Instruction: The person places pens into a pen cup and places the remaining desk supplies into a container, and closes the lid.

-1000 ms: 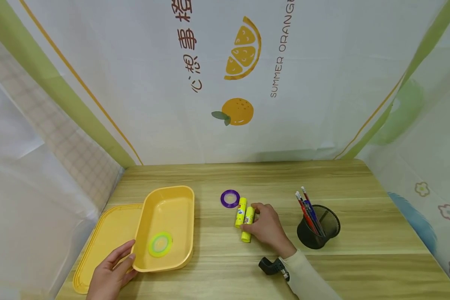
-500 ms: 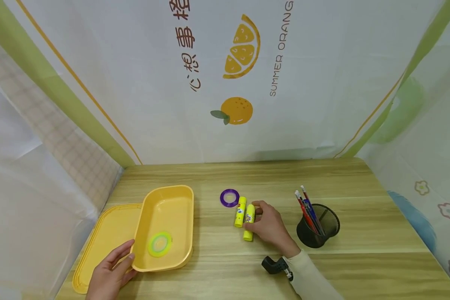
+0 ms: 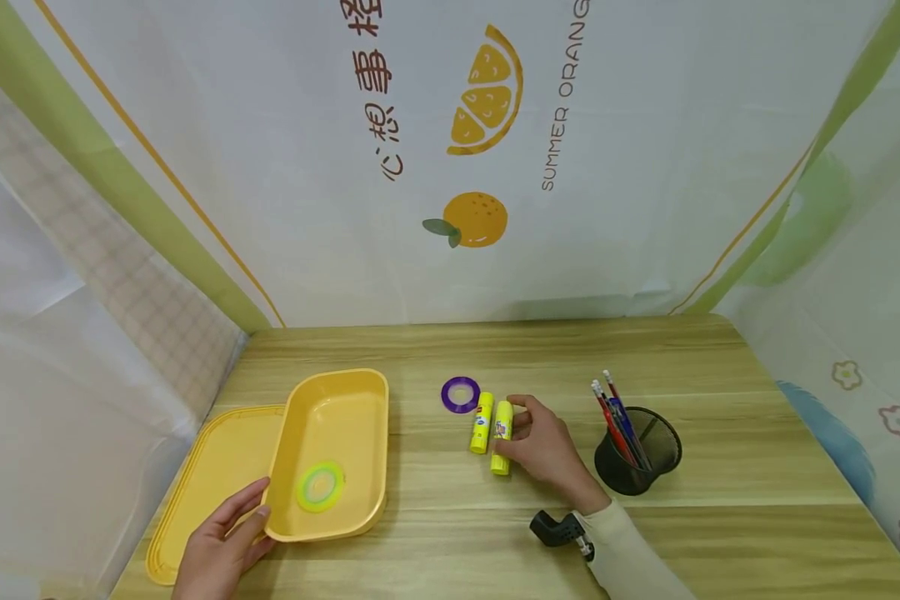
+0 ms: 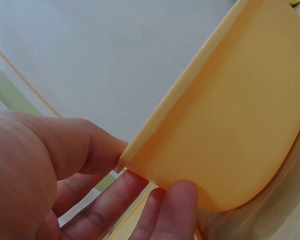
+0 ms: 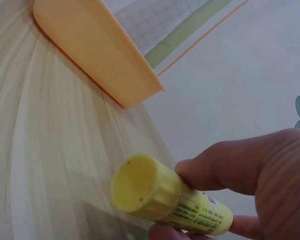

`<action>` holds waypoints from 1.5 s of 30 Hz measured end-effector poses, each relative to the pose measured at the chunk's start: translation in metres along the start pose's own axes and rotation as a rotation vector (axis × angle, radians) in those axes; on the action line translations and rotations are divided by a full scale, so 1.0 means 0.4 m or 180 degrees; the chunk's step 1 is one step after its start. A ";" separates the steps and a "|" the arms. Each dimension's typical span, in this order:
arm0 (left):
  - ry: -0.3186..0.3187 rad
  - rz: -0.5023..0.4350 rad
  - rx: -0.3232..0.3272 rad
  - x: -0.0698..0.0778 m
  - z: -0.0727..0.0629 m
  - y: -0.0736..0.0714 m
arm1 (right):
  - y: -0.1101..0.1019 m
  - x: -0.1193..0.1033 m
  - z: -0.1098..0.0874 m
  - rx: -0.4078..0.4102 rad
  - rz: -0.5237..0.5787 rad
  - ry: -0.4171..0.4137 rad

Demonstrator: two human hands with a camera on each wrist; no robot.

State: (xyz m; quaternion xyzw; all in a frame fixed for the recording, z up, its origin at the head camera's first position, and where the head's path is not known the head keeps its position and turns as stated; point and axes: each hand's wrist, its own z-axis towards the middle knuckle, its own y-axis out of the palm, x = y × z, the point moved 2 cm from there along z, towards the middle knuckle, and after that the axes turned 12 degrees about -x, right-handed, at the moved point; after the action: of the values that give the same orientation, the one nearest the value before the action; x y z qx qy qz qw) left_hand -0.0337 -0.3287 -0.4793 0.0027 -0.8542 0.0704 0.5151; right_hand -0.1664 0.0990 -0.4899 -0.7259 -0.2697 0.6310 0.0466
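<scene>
On my feed, a white cloth backdrop (image 3: 645, 167) printed with an orange slice (image 3: 489, 98), a whole orange (image 3: 476, 220) and brown lettering rises behind a table with a pale wood-grain top (image 3: 450, 542). From here I see two bare hands at work, well apart from each other.

The left hand (image 3: 225, 533) pinches the near left corner of a deep yellow box (image 3: 345, 425) with rounded corners; the left wrist view shows me the thumb at the rim and the fingers against the outside of the wall below it. A flat yellow lid (image 3: 217, 475) with a ridged edge lies to the left, partly hidden by the box, and I cannot tell whether the two touch. Inside the box, towards its near end, lies a yellow-green ring (image 3: 317, 504).

The right hand (image 3: 546, 446) grips a bright yellow cylindrical glue stick (image 3: 502, 429) with a printed label, thumb on one side and fingers round the other. I cannot tell whether any part of that stick touches the table. Just left of it lies a second yellow glue stick (image 3: 482, 423), and a flat purple ring (image 3: 447, 397) sits at that one's far end.

A black mesh cup (image 3: 626, 477) holding pencils and pens (image 3: 613, 421) stands to the right of the right hand. A small black bracket (image 3: 557, 530) shows beside the cream sleeve (image 3: 633, 550) at the right wrist.
</scene>
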 end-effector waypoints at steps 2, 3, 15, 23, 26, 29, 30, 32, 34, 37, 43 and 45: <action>0.0012 0.0000 -0.0010 -0.001 -0.001 -0.001 | 0.000 -0.003 0.000 0.0001 0.0030 -0.0017; 0.0020 0.0005 -0.0016 -0.002 -0.002 -0.002 | 0.000 -0.007 -0.002 0.0004 0.0044 -0.0034; 0.0045 0.0015 -0.0001 -0.003 0.001 -0.005 | -0.011 -0.076 -0.019 0.0024 0.0222 -0.0208; 0.0095 -0.0064 0.0014 -0.002 -0.006 -0.003 | -0.001 -0.109 -0.023 -0.0148 0.0511 -0.0503; 0.0106 -0.0073 0.0004 -0.002 -0.007 -0.002 | 0.007 -0.120 -0.022 -0.0232 0.0582 -0.0617; 0.0113 -0.0078 -0.0001 -0.002 -0.007 -0.001 | 0.017 -0.132 -0.023 -0.0279 0.0614 -0.0682; 0.0114 -0.0069 -0.0001 -0.003 -0.006 -0.002 | 0.021 -0.136 -0.023 -0.0298 0.0631 -0.0709; 0.0115 -0.0050 0.0005 -0.002 -0.005 -0.002 | 0.028 -0.144 -0.022 -0.0335 0.0655 -0.0749; 0.0109 -0.0050 0.0010 -0.003 -0.004 -0.003 | 0.035 -0.151 -0.020 -0.0369 0.0664 -0.0802; 0.0094 -0.0059 0.0023 -0.003 -0.004 -0.003 | 0.049 -0.161 -0.017 -0.0443 0.0657 -0.0907; 0.0071 -0.0072 0.0030 -0.002 -0.003 -0.002 | 0.085 -0.191 -0.017 -0.0602 0.0583 -0.1144; 0.0072 -0.0065 0.0030 -0.002 -0.003 -0.002 | 0.099 -0.204 -0.019 -0.0657 0.0575 -0.1194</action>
State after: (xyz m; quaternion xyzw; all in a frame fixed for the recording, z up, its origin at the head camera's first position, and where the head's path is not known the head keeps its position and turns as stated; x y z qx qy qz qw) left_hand -0.0321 -0.3292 -0.4793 0.0130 -0.8479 0.0692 0.5254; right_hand -0.1510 0.0307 -0.4317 -0.6180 -0.2706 0.7256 -0.1355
